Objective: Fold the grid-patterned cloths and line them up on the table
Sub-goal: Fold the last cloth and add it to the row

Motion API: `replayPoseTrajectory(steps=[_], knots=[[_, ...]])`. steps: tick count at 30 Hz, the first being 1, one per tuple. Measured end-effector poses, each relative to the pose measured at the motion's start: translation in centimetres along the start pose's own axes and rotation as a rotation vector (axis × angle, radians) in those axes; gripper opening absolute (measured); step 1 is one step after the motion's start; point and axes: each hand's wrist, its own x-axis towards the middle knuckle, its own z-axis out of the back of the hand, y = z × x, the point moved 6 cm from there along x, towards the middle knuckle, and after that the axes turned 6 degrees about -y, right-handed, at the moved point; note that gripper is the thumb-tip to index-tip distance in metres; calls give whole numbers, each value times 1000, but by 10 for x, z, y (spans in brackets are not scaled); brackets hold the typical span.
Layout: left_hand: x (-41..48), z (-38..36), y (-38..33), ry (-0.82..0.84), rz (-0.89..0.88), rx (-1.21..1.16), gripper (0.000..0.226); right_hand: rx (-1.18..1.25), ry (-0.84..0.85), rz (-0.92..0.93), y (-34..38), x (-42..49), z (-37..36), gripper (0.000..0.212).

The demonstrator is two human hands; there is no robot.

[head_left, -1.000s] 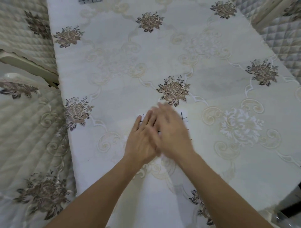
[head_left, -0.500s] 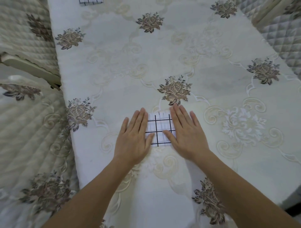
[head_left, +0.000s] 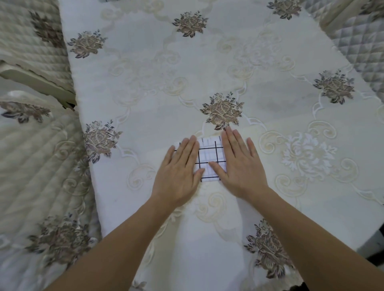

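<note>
A small folded white cloth with black grid lines [head_left: 209, 157] lies flat on the table, just in front of a brown embroidered rose. My left hand [head_left: 178, 172] presses flat on its left part with straight fingers. My right hand [head_left: 241, 164] presses flat on its right part, fingers straight and spread. Only the middle strip of the cloth shows between the two hands. A sliver of another grid cloth [head_left: 104, 0] peeks in at the top edge of the view.
The table [head_left: 145, 72] wears a white tablecloth with embroidered brown roses and cream scrolls. Quilted chair covers [head_left: 35, 155] flank it on the left, and a grey quilted chair [head_left: 361, 47] stands at the far right. The table's right corner drops off at lower right.
A second ago my hands overlapped over the cloth. They have since spread apart sideways and now lie flat on either side of the folded cloth, smoothing it.
</note>
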Motion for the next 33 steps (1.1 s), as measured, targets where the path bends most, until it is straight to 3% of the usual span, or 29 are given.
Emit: replayPoseTrajectory(steps=[6, 12, 15, 20, 25, 30, 33], knots=[[-9, 5, 20, 32, 48, -2, 71, 8, 29, -6, 0, 1, 0, 86], [-4, 21, 18, 165, 72, -9, 76, -10, 132, 12, 0, 3, 6, 92], [1, 38, 14, 112, 54, -16, 67, -31, 202, -13, -1, 3, 16, 93], [27, 59, 14, -11, -25, -38, 53, 13, 90, -322, -9, -20, 45, 80], [35, 58, 13, 122, -42, -272, 46, 165, -78, -794, 2, -64, 59, 64], [18, 55, 12, 288, -10, -488, 35, 336, -164, -1062, 35, -97, 52, 45], [6, 50, 15, 403, 42, -578, 15, 426, -184, -1206, 39, -109, 49, 39]])
